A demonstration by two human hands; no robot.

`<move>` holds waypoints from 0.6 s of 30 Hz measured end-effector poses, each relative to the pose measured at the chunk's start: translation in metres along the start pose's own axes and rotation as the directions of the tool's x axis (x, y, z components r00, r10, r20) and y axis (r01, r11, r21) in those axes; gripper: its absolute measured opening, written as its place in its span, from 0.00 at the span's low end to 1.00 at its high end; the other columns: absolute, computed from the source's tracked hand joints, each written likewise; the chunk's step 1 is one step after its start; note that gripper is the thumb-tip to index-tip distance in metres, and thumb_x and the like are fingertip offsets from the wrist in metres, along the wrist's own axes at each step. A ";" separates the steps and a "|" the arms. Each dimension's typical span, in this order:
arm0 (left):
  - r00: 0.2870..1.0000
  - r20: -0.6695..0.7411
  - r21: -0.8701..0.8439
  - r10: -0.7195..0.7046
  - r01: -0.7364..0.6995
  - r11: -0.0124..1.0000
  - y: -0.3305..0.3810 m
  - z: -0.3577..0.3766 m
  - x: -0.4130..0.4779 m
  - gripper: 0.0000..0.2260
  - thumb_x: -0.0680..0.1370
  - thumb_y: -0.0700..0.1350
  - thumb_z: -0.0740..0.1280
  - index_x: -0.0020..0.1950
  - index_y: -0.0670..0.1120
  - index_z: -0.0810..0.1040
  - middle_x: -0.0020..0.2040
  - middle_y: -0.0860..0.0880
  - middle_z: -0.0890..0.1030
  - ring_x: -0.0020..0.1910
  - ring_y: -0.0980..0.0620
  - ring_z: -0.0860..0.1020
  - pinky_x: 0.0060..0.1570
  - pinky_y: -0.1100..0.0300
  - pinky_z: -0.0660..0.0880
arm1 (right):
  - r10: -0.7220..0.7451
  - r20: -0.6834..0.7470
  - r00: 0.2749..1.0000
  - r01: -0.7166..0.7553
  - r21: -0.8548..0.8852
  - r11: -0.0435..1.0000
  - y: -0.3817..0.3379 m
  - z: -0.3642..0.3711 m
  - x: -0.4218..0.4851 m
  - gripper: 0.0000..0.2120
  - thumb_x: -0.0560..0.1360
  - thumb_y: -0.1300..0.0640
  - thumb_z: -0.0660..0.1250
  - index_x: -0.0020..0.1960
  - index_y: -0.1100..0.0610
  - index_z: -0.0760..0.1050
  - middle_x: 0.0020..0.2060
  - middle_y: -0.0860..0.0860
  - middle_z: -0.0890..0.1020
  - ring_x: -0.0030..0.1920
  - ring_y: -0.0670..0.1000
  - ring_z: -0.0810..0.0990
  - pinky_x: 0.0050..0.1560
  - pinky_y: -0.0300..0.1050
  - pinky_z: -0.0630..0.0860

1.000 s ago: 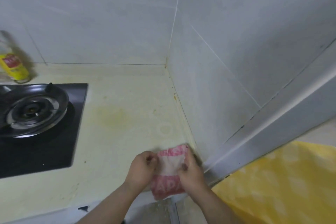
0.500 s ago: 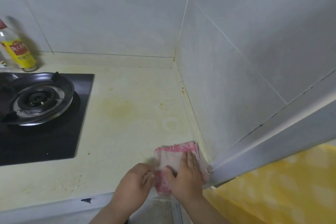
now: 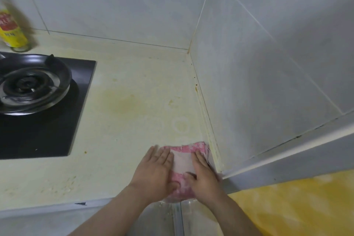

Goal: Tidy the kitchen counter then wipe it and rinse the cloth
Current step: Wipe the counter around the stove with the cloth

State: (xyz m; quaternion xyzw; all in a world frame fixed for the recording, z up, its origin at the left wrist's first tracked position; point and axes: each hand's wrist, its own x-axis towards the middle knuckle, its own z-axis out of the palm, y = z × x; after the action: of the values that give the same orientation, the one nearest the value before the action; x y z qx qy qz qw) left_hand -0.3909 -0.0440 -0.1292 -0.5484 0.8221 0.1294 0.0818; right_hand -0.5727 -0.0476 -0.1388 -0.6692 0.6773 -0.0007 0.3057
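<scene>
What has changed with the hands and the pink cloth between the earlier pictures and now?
A second ago both hands held the pink cloth with curled fingers. The right hand flattened first, then the left hand; now both press it on the counter with straight fingers. The cloth stayed beside the right wall; the stove and bottle did not move.

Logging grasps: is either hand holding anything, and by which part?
Nothing is gripped. The left hand and right hand press flat on the cloth, one on each side, against the counter.
</scene>
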 end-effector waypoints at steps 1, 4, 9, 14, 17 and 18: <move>1.000 -0.002 0.015 0.001 -0.001 1.000 -0.001 -0.002 0.001 0.42 0.76 0.68 0.51 0.79 0.42 0.43 0.79 0.45 0.43 0.78 0.47 0.40 0.72 0.50 0.31 | -0.002 0.019 1.000 0.002 0.000 1.000 0.001 0.000 0.001 0.34 0.79 0.46 0.59 0.79 0.47 0.46 0.76 0.35 0.43 0.77 0.41 0.44 0.77 0.53 0.50; 1.000 0.011 0.016 0.006 -0.006 1.000 -0.007 -0.001 0.005 0.44 0.75 0.70 0.52 0.79 0.42 0.42 0.79 0.45 0.41 0.78 0.48 0.39 0.72 0.48 0.32 | 0.006 0.073 0.997 -0.005 -0.020 1.000 0.000 -0.001 0.005 0.37 0.78 0.45 0.60 0.79 0.46 0.42 0.73 0.32 0.39 0.77 0.41 0.41 0.75 0.58 0.53; 0.998 0.051 0.063 0.041 -0.045 0.997 -0.016 0.000 0.015 0.44 0.75 0.71 0.49 0.79 0.42 0.41 0.79 0.45 0.40 0.78 0.48 0.40 0.75 0.46 0.39 | 0.065 0.096 0.993 -0.053 -0.117 0.992 -0.009 -0.007 0.014 0.36 0.80 0.44 0.57 0.78 0.45 0.37 0.73 0.33 0.35 0.77 0.43 0.40 0.73 0.61 0.55; 0.998 0.027 0.063 0.048 -0.050 0.997 -0.028 -0.004 0.028 0.43 0.75 0.70 0.47 0.78 0.42 0.40 0.79 0.45 0.40 0.78 0.48 0.40 0.75 0.48 0.42 | 0.014 0.106 0.994 -0.011 -0.027 1.000 -0.014 -0.011 0.033 0.39 0.79 0.45 0.59 0.78 0.48 0.36 0.75 0.37 0.35 0.78 0.45 0.39 0.77 0.58 0.49; 0.999 0.019 0.066 0.046 -0.047 0.997 -0.037 -0.009 0.040 0.44 0.75 0.71 0.49 0.79 0.42 0.41 0.79 0.45 0.41 0.78 0.48 0.41 0.75 0.47 0.44 | -0.034 0.081 0.996 0.035 -0.008 0.999 -0.021 -0.021 0.046 0.39 0.80 0.49 0.61 0.79 0.54 0.39 0.78 0.46 0.38 0.78 0.46 0.40 0.77 0.45 0.44; 0.999 0.016 0.066 0.044 -0.045 0.997 -0.041 -0.011 0.044 0.44 0.75 0.71 0.49 0.79 0.42 0.42 0.79 0.45 0.41 0.78 0.49 0.42 0.75 0.47 0.44 | -0.041 0.076 0.996 0.042 -0.008 0.999 -0.024 -0.024 0.050 0.39 0.80 0.49 0.62 0.79 0.55 0.39 0.78 0.47 0.39 0.78 0.46 0.40 0.77 0.43 0.43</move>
State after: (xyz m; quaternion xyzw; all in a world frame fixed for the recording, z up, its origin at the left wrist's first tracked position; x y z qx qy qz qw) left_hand -0.3704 -0.1010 -0.1359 -0.5261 0.8372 0.1080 0.1029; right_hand -0.5570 -0.1055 -0.1308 -0.6841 0.6512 0.0218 0.3279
